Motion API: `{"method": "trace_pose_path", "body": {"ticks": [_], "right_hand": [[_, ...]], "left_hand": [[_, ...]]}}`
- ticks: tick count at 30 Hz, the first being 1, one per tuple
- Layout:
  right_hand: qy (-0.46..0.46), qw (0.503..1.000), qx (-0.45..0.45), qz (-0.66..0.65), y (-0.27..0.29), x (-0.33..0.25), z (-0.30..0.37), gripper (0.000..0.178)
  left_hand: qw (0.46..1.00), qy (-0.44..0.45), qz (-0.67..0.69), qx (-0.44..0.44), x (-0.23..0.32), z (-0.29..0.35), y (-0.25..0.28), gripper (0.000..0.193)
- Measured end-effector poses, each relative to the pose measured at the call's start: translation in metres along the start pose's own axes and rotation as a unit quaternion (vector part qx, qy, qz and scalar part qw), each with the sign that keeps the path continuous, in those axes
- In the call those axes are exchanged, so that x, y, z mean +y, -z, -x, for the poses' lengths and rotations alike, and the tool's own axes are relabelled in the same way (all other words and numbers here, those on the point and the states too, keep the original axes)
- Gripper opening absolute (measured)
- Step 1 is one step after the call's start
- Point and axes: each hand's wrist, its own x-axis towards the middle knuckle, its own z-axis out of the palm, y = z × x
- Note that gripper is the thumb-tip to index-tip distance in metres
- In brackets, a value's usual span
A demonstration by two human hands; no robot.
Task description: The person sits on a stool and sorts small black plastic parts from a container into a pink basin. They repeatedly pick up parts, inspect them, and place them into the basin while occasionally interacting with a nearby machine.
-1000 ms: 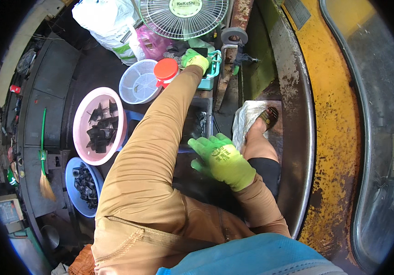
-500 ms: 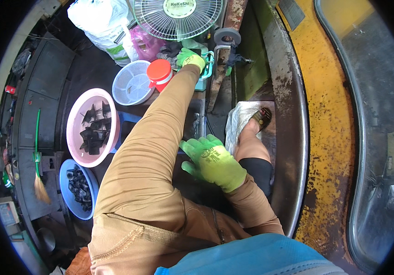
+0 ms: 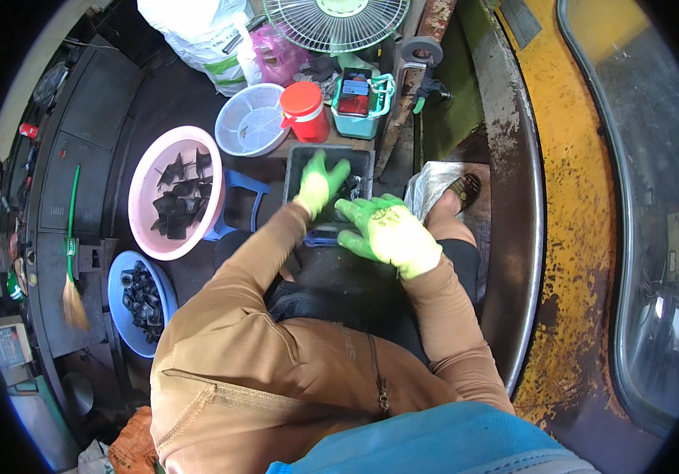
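Both my hands wear green-yellow work gloves. My left hand is over a dark plastic bin, thumb and fingers spread with nothing between them. Small black parts lie in that bin, partly hidden by the gloves. My right hand hovers at the bin's near right corner, fingers stretched out and holding nothing. Beyond the bin stand a red jug with a white band and a teal basket. A phone with its screen lit rests on top of the basket.
To the left are a pink basin of black pieces, a blue basin of small black parts, and a blue stool. A white-blue basket and a fan stand farther back. A rusty yellow machine borders the right.
My left hand has come back from the teal basket to the dark bin, uncovering the phone. My right hand has shifted slightly forward and right. The view has moved too.
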Motion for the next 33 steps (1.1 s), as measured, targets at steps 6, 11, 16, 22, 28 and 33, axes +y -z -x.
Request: {"method": "trace_pose_path", "body": {"ticks": [6,11,16,22,28,33], "right_hand": [[-0.049,0.993,-0.104,-0.009,-0.022,0.002,-0.022,0.056],[-0.030,0.995,-0.097,0.017,-0.032,0.002,-0.029,0.049],[-0.011,0.998,0.048,0.041,0.008,-0.026,-0.012,0.046],[-0.084,0.959,0.230,0.141,0.104,-0.112,0.054,0.045],[0.006,0.744,0.518,0.422,0.168,-0.205,0.167,0.033],[-0.161,0.498,0.649,0.552,0.197,-0.237,0.234,0.033]], "left_hand": [[0.910,-0.062,-0.286,-0.294,-0.052,0.106,-0.007,0.074],[0.894,-0.128,-0.277,-0.328,-0.080,0.097,-0.004,0.079],[0.912,-0.206,-0.265,-0.237,-0.101,0.118,-0.006,0.084],[0.924,-0.198,-0.271,-0.180,-0.116,0.126,-0.020,0.083],[0.928,-0.172,-0.262,-0.202,-0.118,0.121,-0.025,0.080],[0.932,-0.164,-0.242,-0.215,-0.121,0.116,-0.027,0.080]]}}
